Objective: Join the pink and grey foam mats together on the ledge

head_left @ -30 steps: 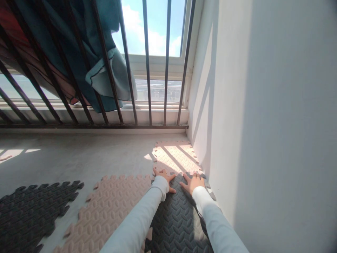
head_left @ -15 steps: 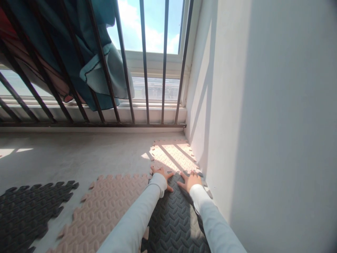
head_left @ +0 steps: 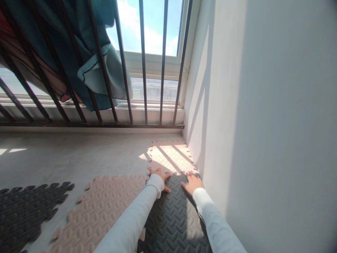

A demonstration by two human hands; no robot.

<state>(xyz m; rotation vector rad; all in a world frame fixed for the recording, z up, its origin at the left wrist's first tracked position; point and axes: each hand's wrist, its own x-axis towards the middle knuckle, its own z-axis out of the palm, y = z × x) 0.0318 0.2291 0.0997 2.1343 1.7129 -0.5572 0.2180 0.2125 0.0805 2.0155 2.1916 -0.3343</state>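
Note:
My left hand (head_left: 160, 177) is open, its fingers spread at the seam where a dark grey foam floor mat (head_left: 172, 218) meets a sunlit pink foam mat (head_left: 171, 154). On the right side of that seam my right hand (head_left: 193, 183) lies open on the dark grey mat, fingertips reaching the pink mat's edge. Both mats have toothed edges and a raised tread pattern. Left of the dark grey mat lies a larger-looking pink foam mat (head_left: 102, 211), partly covered by my left sleeve.
A white wall (head_left: 263, 140) rises close on the right. Ahead, a dark metal railing (head_left: 144, 88) stands before a window, with blue-green cloth (head_left: 102, 77) hanging behind it. Another dark foam mat (head_left: 28, 211) lies at the left on the grey floor (head_left: 79, 151).
My right hand has shifted slightly right along the seam, away from my left hand, which stays about where it was. The whole view has moved a little.

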